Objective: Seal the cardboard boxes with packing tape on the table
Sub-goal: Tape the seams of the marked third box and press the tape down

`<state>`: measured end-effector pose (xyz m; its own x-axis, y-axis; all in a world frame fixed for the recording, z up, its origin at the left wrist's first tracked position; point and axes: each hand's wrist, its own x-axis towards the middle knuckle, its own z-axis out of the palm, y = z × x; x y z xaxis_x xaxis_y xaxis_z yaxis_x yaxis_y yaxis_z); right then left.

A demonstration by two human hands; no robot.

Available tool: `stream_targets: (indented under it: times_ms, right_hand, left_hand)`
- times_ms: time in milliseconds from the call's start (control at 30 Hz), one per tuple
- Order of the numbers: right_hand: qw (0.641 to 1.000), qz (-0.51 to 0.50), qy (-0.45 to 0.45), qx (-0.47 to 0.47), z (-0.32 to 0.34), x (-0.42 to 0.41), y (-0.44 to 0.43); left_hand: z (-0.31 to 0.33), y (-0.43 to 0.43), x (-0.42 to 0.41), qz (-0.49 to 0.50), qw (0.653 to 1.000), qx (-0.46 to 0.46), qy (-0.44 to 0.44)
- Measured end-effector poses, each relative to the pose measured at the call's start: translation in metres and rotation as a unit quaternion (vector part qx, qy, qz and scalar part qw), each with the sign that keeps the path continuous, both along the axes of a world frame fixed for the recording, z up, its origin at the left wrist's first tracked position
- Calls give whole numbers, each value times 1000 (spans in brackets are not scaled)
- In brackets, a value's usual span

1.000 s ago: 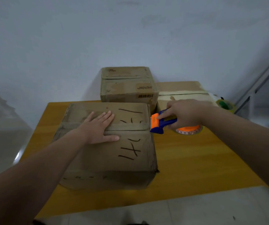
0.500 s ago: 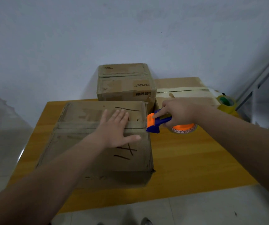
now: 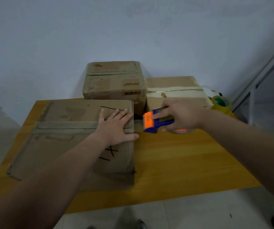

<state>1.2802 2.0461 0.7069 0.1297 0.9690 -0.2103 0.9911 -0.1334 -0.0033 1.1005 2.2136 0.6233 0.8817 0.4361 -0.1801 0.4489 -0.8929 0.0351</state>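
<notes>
Along the bench's left edge lies a large cardboard box [image 3: 63, 138] marked with black strokes. The left hand [image 3: 114, 129] lies flat on its right end, fingers straight and spread, thumb at the box's right edge. Just beside that edge, the right hand [image 3: 180, 116] grips a blue-and-orange tape dispenser [image 3: 156, 121], forefinger stretched along its top; a short tan strip joins it to the box. At the far edge of the yellow wooden bench [image 3: 182, 162] stand two more boxes: a taller one [image 3: 114, 80] and a taped one [image 3: 174, 90]. A tape roll [image 3: 222, 103] sits at the far right corner. Behind is a pale wall [image 3: 133, 30]; below, tiled floor [image 3: 199, 212].
</notes>
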Motion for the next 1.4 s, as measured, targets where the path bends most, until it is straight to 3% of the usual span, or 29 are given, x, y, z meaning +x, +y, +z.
stream_targets:
  times_ms: [100, 333, 533, 900, 1100, 1233, 1333, 1400]
  right_hand:
    - [999, -12, -52, -4, 3, 19, -27]
    - [996, 3, -73, -48, -17, 6, -10]
    - [990, 26, -86, -108, -28, -15, 24]
    - [987, -22, -68, -141, -45, -34, 60]
    - [980, -29, -103, -165, -38, -40, 69]
    - [951, -33, -193, -240, -65, -38, 37]
    - [974, -113, -67, -184, -98, -7, 4]
    - [966, -219, 118, -76, -114, 10, -13]
  left_hand:
    - [1, -2, 2, -1, 1000, 28, 13]
    - [9, -21, 10, 19, 991, 90, 93]
    - [7, -34, 15, 58, 985, 136, 84]
    - [-1, -35, 9, 50, 992, 105, 47]
    - [-1, -38, 6, 50, 993, 98, 44]
    - [1, -37, 4, 55, 994, 79, 55]
    - [0, -35, 3, 54, 995, 68, 52]
    - [-1, -35, 4, 50, 995, 63, 54]
